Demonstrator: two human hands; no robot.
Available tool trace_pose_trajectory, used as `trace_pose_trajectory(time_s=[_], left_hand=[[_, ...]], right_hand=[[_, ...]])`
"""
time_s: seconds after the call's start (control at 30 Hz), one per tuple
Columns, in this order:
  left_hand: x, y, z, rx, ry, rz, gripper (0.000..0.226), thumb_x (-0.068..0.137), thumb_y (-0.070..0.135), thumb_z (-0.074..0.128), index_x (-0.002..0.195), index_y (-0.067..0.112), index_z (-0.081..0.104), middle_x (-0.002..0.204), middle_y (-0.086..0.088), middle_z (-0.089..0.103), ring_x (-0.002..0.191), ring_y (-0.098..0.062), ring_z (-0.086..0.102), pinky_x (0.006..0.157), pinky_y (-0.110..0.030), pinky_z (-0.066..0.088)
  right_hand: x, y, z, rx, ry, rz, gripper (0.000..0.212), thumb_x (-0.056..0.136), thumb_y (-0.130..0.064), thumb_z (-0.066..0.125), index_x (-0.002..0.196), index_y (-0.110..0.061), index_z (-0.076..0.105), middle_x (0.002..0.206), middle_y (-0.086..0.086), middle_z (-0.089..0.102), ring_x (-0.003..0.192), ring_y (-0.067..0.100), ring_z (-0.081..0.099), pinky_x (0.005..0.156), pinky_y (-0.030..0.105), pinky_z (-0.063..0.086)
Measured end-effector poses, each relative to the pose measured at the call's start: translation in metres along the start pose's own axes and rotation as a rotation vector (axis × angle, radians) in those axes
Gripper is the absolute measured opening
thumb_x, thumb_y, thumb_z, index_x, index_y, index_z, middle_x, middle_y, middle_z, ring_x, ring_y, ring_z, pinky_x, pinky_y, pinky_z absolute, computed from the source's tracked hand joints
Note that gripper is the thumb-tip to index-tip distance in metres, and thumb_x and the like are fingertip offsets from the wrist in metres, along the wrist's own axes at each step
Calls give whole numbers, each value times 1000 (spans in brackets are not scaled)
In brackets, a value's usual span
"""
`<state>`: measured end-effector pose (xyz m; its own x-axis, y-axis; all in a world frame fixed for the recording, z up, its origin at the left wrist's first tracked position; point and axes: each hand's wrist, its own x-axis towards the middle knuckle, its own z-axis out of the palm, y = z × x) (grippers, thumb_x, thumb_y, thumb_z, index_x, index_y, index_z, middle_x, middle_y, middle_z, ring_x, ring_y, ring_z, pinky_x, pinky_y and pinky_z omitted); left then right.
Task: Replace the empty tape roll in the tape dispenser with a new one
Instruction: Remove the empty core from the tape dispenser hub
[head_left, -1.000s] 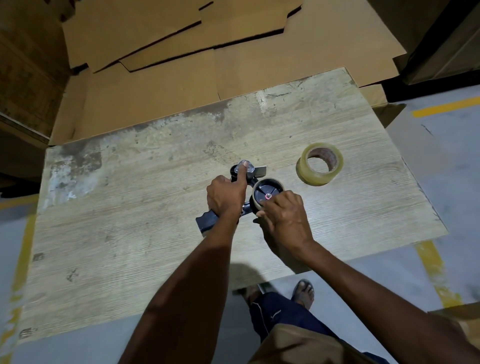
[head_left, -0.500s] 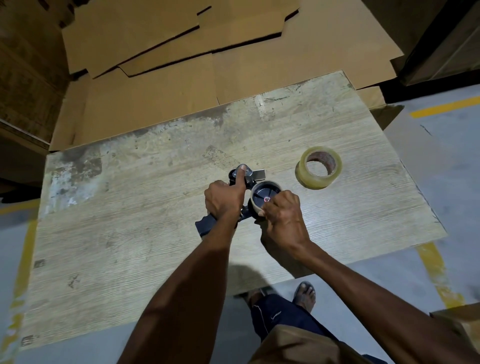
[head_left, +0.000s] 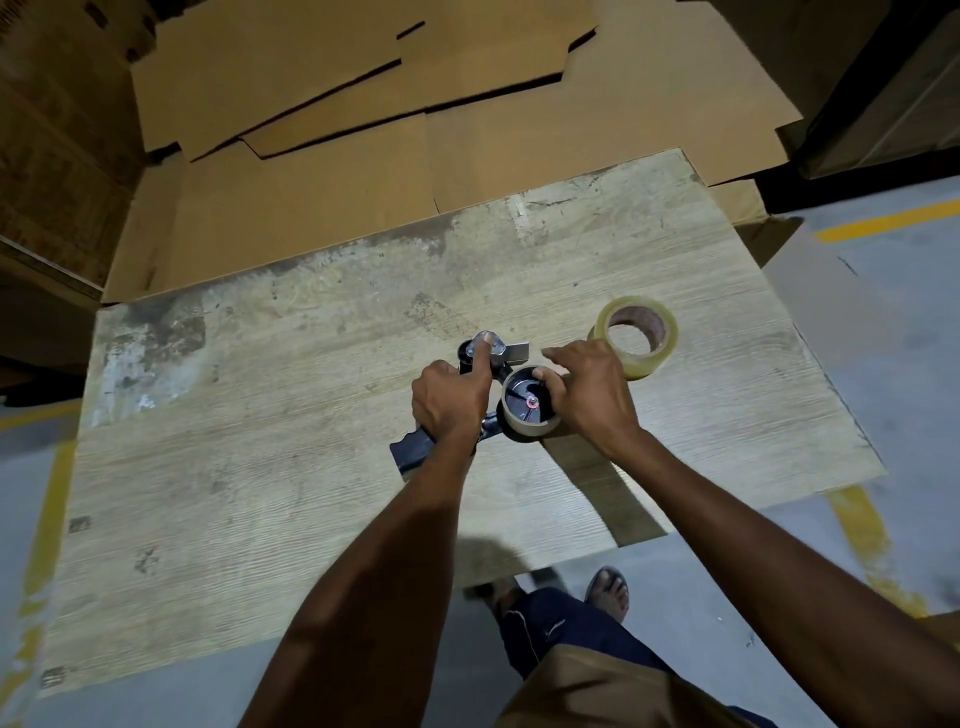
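A black tape dispenser (head_left: 410, 452) lies on the worn wooden table (head_left: 260, 493), near its middle. My left hand (head_left: 449, 400) grips its body, with the forefinger stretched onto the metal front plate. The empty cardboard roll (head_left: 524, 426) sits on the dispenser's black wheel. My right hand (head_left: 592, 389) holds this roll at its right side, thumb on the rim and fingers spread over the far edge. A new roll of clear tape (head_left: 636, 335) lies flat on the table just right of my right hand.
Flattened cardboard sheets (head_left: 363, 156) lie stacked beyond the table's far edge. The near edge of the table runs above my legs and a sandalled foot (head_left: 608, 592). Grey floor with yellow lines (head_left: 888, 221) lies to the right.
My right hand has moved from the near side of the empty roll to its right side, with the fingers now spread. The left hand keeps its grip on the dispenser.
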<state>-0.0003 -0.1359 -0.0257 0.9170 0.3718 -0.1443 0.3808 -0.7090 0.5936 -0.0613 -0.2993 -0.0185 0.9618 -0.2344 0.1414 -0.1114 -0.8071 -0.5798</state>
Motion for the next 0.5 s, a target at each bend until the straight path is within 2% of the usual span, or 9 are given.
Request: trace_pose_trajectory(time_s=[0.1,0.17,0.27,0.37,0.43,0.5], left_hand=[[1,-1,0,2,2,4,80,76,91,52,57,13,43,61,-5,54,64,-29,58,59,-34,34],[1,-1,1,8,-1,8,80,76,91,51,58,14,44,62,-5,54,66,-29,59,60,-34,35],[2,0,2,21,-1,4,80,76,91,50,59,13,46,63,-5,56,66,-29,60,59,-34,37],[3,1,3,54,-5,3,82,76,94,45,61,13,50,70,-9,65,70,-30,63,61,-36,45],[3,1,3,62,-5,6,82,76,94,45,60,14,48,71,-10,65,69,-29,62,60,-34,41],[3,1,2,63,-6,1,82,76,94,46,60,13,48,70,-9,63,68,-28,60,58,-33,38]], right_hand=[[14,-6,0,-43,-116,-40,6,85,-10,77,86,-5,81,76,18,74,74,39,64,74,42,51],[14,-8,2,-86,-112,-95,7,77,3,74,75,-3,76,68,17,67,70,37,59,71,44,50],[4,-8,9,-106,-35,-146,17,67,14,71,77,0,70,69,13,55,75,33,54,72,42,43],[-1,-7,14,-99,15,-172,22,63,17,70,78,2,69,71,13,52,77,34,54,76,39,35],[-2,-6,15,-88,51,-186,23,61,17,70,79,2,68,71,13,52,76,34,54,75,37,31],[-2,-7,13,-72,85,-195,24,64,17,70,83,2,69,73,13,53,76,33,53,74,37,34]])
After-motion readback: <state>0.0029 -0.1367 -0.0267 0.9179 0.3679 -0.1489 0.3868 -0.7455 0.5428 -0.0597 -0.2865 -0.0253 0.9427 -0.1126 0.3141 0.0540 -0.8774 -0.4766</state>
